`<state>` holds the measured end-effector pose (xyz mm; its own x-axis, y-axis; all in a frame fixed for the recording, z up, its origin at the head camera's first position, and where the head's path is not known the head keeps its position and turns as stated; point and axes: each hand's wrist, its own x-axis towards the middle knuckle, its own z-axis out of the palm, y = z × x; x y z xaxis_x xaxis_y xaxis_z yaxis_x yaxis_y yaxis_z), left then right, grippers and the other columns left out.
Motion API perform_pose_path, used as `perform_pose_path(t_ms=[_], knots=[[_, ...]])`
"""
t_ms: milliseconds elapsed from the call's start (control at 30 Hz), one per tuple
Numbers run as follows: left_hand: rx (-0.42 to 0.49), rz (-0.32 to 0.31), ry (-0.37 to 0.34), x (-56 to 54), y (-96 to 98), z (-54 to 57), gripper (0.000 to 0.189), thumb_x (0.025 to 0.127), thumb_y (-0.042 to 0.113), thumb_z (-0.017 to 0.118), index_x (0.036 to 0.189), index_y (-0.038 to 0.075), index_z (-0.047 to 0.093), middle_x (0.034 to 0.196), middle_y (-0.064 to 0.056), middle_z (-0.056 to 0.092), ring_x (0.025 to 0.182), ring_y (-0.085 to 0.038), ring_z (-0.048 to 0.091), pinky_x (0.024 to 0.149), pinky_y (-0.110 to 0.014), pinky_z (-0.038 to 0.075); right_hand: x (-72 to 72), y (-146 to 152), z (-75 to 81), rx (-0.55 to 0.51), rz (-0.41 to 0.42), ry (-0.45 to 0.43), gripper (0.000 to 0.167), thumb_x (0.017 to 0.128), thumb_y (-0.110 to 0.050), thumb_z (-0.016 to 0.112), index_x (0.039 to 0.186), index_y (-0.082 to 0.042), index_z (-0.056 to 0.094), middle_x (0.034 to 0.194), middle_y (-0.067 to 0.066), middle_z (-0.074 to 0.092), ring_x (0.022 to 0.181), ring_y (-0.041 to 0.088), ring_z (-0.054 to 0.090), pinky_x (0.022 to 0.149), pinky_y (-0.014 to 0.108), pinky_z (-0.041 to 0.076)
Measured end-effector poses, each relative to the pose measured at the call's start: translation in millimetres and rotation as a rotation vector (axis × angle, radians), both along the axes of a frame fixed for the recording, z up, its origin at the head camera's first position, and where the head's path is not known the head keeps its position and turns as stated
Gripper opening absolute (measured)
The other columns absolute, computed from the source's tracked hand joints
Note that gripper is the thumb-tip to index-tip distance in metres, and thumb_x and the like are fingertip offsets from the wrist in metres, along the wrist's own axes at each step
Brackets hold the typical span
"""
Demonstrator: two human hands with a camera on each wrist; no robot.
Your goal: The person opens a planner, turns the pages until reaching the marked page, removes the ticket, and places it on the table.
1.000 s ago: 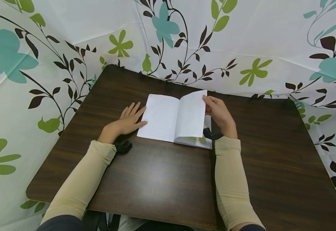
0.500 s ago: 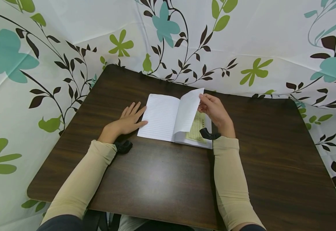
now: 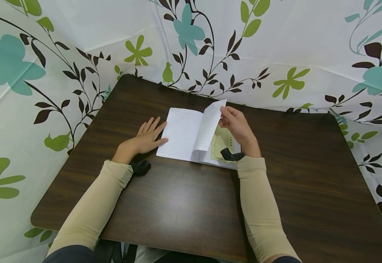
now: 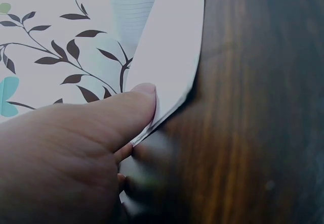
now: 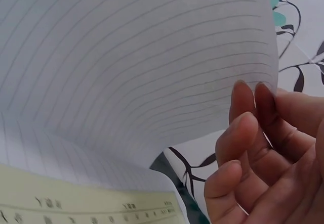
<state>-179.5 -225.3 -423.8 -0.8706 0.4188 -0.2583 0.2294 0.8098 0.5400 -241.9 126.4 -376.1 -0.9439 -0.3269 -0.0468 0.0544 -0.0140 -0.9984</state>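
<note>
Plainly, the table (image 3: pixel 178 212) fills most of the lower head frame, and the notebook (image 3: pixel 179 135) lies spread on it, in the middle of that frame. Such a light book would probably slide if the other side were tugged, so steady weight on it matters.

The left hand (image 3: pixel 141 140), left of the frame's centre, has its fingers spread wide and grips nothing; its thumb (image 4: pixel 134 105) rests on the near page's outer edge. That light pressure seems enough; pressing harder could crease the paper.

The right hand (image 3: pixel 238 126), right of centre, pinches the leaf (image 3: pixel 208 126) by its outer edge, towards the upper corner. The leaf stands up from the spine in a curve, bowed but with no fold that I can see. A loose pinch and a wide arc should suit it best; a straight pull sideways could strain the binding.

Below the leaf, the yellow sheet (image 3: pixel 222 144) shows at right of centre; whether it is loose or fixed I cannot tell, so the curled lower fingers (image 5: pixel 238 128) had better keep off it.
</note>
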Motion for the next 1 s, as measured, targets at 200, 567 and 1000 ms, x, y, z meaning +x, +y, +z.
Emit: perform_pose_path(t_ms=[200, 567, 1000], knots=[[0.002, 0.000, 0.000, 0.6, -0.4, 0.5, 0.078, 0.111, 0.048, 0.042, 0.170, 0.015, 0.002, 0.176, -0.017, -0.014, 0.162, -0.038, -0.020, 0.128, -0.060, -0.012, -0.5, -11, -1.4, 0.049, -0.007, -0.001, 0.025, 0.110, -0.032, 0.053, 0.096, -0.013, 0.060, 0.089, -0.002, 0.059, 0.072, 0.012, 0.055, 0.071, 0.026, 0.048], [0.006, 0.000, -0.008, 2.8, -0.2, 4.1, 0.079, 0.110, 0.050, 0.041, 0.170, 0.015, 0.001, 0.175, -0.018, -0.015, 0.161, -0.038, -0.022, 0.128, -0.059, -0.014, -0.7, -30, -6.7, 0.107, -0.015, -0.017, 0.023, 0.110, -0.030, 0.055, 0.097, -0.011, 0.061, 0.092, -0.001, 0.062, 0.076, 0.012, 0.059, 0.072, 0.023, 0.053], [-0.002, 0.001, -0.002, 3.6, 1.2, 5.6, 0.080, 0.110, 0.050, 0.041, 0.170, 0.014, 0.002, 0.175, -0.018, -0.014, 0.161, -0.039, -0.020, 0.128, -0.060, -0.013, -0.3, -60, -14.2, 0.172, -0.030, -0.015, 0.024, 0.109, -0.029, 0.057, 0.097, -0.008, 0.062, 0.092, 0.000, 0.063, 0.074, 0.009, 0.066, 0.072, 0.021, 0.058]])
